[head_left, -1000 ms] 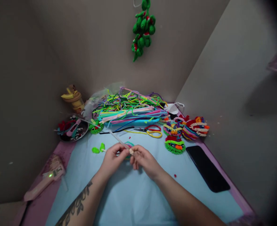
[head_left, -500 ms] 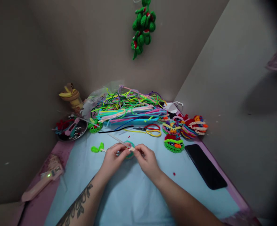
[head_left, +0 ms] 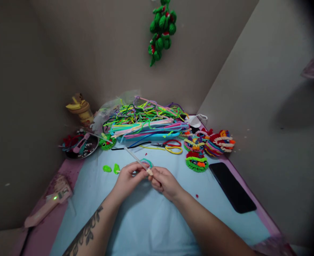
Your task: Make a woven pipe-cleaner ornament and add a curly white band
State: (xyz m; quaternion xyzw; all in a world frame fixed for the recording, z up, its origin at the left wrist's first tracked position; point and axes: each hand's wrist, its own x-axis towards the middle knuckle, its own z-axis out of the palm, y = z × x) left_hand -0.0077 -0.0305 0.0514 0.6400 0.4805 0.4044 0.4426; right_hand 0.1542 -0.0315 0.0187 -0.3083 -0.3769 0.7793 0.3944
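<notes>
My left hand (head_left: 129, 179) is closed around a translucent white stick (head_left: 133, 154), which looks like a glue stick and points up to the left. A cream pipe cleaner (head_left: 149, 171) is wrapped round its lower end. Thumb and curled fingers of my right hand (head_left: 166, 181) pinch that cream pipe cleaner right beside the left fingertips. Just behind the hands shows part of a teal pipe cleaner loop (head_left: 147, 161), its rest hidden. Two bright green fuzzy pieces, a left one (head_left: 107, 169) and a right one (head_left: 116, 168), lie left of my left hand.
Scissors (head_left: 170, 146) lie before a heap of pipe cleaners (head_left: 148, 117). Finished fuzzy heads (head_left: 197, 163) and a phone (head_left: 233, 188) are on the right. A glue gun (head_left: 48, 206) with a green light and a metal dish (head_left: 91, 147) sit left. Walls enclose the table.
My right hand has turned, its fingers curling under, and the cream pipe cleaner now sits wrapped at the stick's end. The right green piece shows slightly shifted.
</notes>
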